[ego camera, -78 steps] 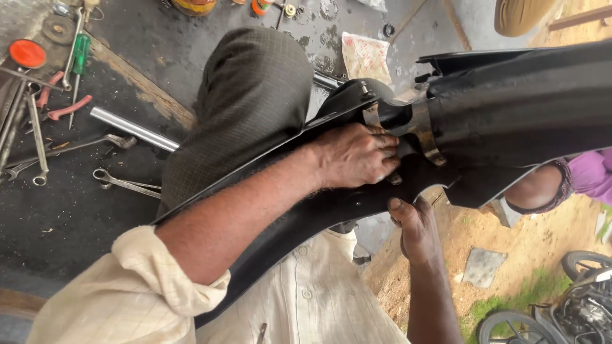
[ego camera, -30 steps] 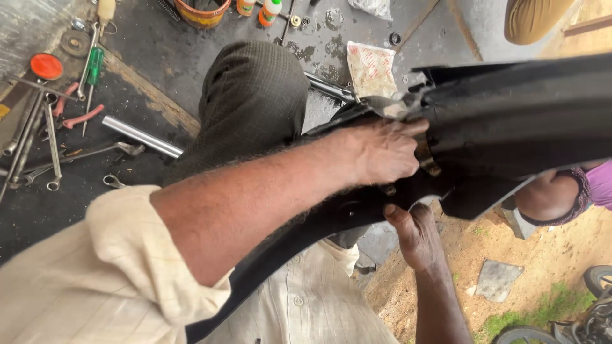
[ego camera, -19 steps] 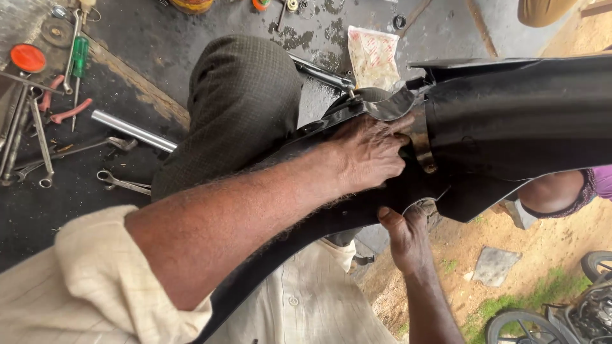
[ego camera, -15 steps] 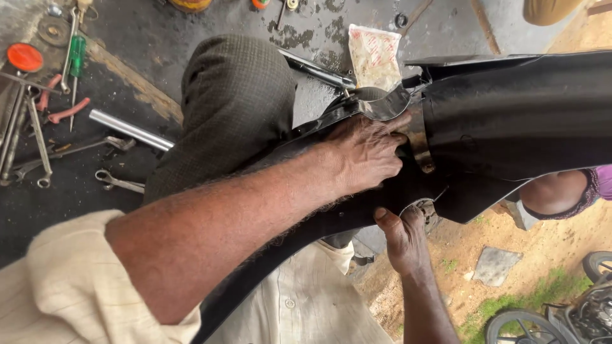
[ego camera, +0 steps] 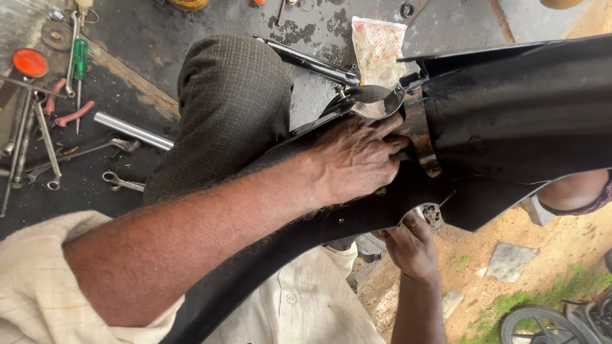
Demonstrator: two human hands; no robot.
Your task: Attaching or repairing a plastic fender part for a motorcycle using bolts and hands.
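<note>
Your left hand (ego camera: 357,159) stays clamped over the top of the long curved black plastic mudguard (ego camera: 510,121) across your lap, while your right hand (ego camera: 413,245) has crept up beneath, fingers pinching at its underside fastener, suggesting the fitting continues.

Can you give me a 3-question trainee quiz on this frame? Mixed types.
1. True or false: the left hand lies on top of the black curved panel.
2. The right hand is: A) on the floor tools, B) under the panel's lower edge, C) holding the screwdriver.
3. Fill in: the green-handled screwdriver lies on the dark floor near the ___ round disc.

Key: 1 true; 2 B; 3 orange.
</note>
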